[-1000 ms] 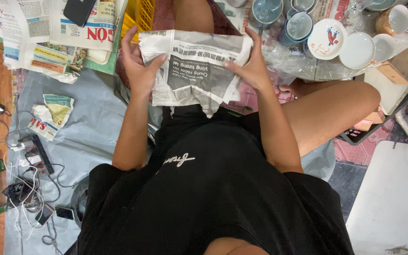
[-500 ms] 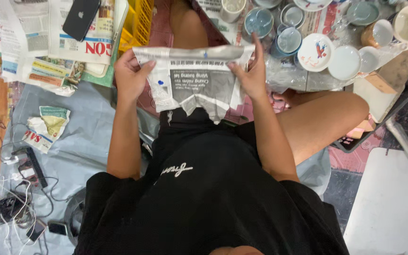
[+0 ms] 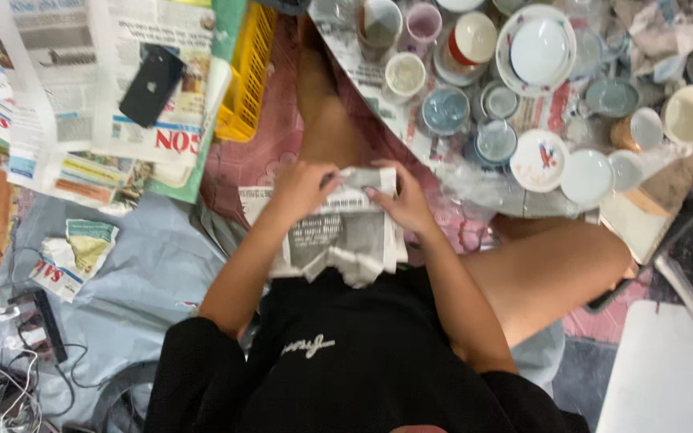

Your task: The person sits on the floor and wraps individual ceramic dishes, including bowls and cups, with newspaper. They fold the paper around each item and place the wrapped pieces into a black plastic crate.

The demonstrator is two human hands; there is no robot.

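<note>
The left hand (image 3: 302,186) and the right hand (image 3: 401,200) both pinch the top edge of a newspaper bundle (image 3: 330,236) on the person's lap. It looks nearly wrapped. Beyond the fingers, many bare cups and saucers (image 3: 539,104) wait on the floor.

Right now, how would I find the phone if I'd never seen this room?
Look at the newspapers spread over the floor at upper left, beside the yellow basket. The phone lies on top of them, tilted. It is the only dark, shiny slab on the pale printed pages.
</note>
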